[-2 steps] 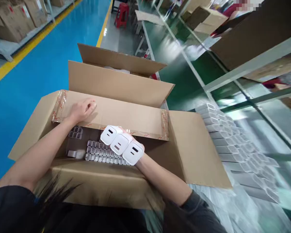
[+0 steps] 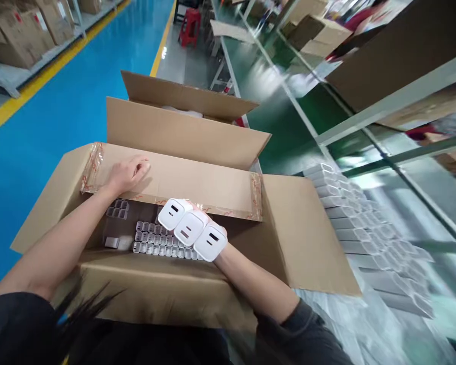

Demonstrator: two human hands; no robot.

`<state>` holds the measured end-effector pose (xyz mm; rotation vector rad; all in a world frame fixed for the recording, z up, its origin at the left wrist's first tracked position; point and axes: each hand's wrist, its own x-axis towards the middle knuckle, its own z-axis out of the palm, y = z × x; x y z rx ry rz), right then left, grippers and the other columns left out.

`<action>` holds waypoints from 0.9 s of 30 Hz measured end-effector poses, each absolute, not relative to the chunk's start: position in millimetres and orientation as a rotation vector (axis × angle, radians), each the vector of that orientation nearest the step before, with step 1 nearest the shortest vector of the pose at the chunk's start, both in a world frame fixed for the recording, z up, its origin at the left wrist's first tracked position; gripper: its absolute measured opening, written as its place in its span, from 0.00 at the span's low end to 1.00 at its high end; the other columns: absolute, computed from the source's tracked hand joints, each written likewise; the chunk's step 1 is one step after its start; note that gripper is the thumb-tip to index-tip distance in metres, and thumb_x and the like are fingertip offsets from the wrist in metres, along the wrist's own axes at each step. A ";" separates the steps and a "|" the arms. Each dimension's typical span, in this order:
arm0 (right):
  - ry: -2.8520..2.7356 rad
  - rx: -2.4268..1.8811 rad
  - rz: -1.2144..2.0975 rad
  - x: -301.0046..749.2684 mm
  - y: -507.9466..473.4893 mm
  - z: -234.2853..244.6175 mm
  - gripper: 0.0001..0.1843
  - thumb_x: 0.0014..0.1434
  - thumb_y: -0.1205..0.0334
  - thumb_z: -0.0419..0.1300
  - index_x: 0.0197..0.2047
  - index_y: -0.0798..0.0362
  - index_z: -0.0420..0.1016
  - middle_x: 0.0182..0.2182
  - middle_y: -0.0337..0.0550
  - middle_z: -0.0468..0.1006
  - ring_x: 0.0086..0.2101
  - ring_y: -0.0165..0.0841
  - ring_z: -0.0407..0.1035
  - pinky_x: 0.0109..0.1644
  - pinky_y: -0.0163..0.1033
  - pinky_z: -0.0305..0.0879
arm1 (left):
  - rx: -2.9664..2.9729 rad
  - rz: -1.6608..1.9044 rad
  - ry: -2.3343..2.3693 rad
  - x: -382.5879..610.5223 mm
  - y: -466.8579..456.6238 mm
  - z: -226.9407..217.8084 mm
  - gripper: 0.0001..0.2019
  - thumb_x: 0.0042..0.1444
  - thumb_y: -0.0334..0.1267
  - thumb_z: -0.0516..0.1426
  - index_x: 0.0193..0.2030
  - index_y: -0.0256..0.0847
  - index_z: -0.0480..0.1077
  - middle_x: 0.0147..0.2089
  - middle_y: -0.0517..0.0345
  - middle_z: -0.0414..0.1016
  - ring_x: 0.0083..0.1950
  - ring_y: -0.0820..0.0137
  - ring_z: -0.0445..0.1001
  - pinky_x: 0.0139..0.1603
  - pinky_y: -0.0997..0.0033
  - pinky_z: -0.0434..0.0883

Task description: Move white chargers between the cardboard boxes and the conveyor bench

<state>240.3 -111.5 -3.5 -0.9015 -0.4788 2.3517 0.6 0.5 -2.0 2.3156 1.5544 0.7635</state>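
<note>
My right hand (image 2: 209, 216) grips a row of three white charger housings (image 2: 190, 228), side by side, with their slotted port faces toward me. The charger housings hide most of its fingers. They are above an open cardboard carton (image 2: 152, 294). Inside the carton, rows of small white open-ended housings (image 2: 161, 238) stand close together. My left hand (image 2: 128, 175) lies loosely curled on the carton's taped inner flap (image 2: 197, 180), and nothing shows in it. Below it, another small group of housings (image 2: 117, 208) and a white block (image 2: 111, 242) are in the carton.
At right, stacked white housings (image 2: 361, 228) lie on clear plastic beside the carton's side flap (image 2: 311, 228). Another open carton (image 2: 186, 91) stands behind. A metal frame rail (image 2: 395, 99) crosses the right side. Boxes on a shelf (image 2: 19, 30) and a red stool (image 2: 190, 26) are farther off.
The whole view has shifted very slightly. Both hands keep their places, and the three charger housings remain in my right hand.
</note>
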 end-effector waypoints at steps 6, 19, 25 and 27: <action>-0.397 -0.968 2.395 240.4 -114.7 4.1 0.18 0.61 0.46 0.59 0.43 0.54 0.70 0.30 0.42 0.77 0.29 0.31 0.71 0.29 0.35 0.71 | 2.338 0.783 1.536 0.8 1.6 -5.3 0.21 0.64 0.49 0.46 0.53 0.41 0.71 0.42 0.55 0.79 0.37 0.67 0.75 0.44 0.68 0.68; -0.090 -0.979 2.471 229.3 -118.7 20.1 0.13 0.63 0.51 0.54 0.34 0.51 0.68 0.23 0.38 0.75 0.23 0.33 0.70 0.28 0.39 0.70 | 2.353 0.799 1.528 0.1 2.0 -5.7 0.20 0.64 0.50 0.46 0.51 0.42 0.71 0.41 0.56 0.79 0.35 0.68 0.73 0.39 0.68 0.66; 0.037 -1.078 2.603 226.2 -110.3 38.5 0.18 0.67 0.51 0.47 0.36 0.53 0.70 0.22 0.39 0.75 0.24 0.34 0.71 0.30 0.39 0.71 | 2.360 0.775 1.566 -0.5 2.4 -7.7 0.19 0.65 0.49 0.46 0.51 0.43 0.71 0.39 0.58 0.78 0.36 0.68 0.74 0.35 0.68 0.64; 0.008 -1.080 2.636 228.2 -109.0 40.9 0.18 0.67 0.51 0.48 0.33 0.53 0.69 0.21 0.37 0.74 0.22 0.31 0.69 0.32 0.38 0.71 | 2.367 0.782 1.546 -0.5 2.5 -8.7 0.19 0.65 0.50 0.46 0.51 0.43 0.71 0.40 0.58 0.78 0.37 0.68 0.75 0.37 0.68 0.65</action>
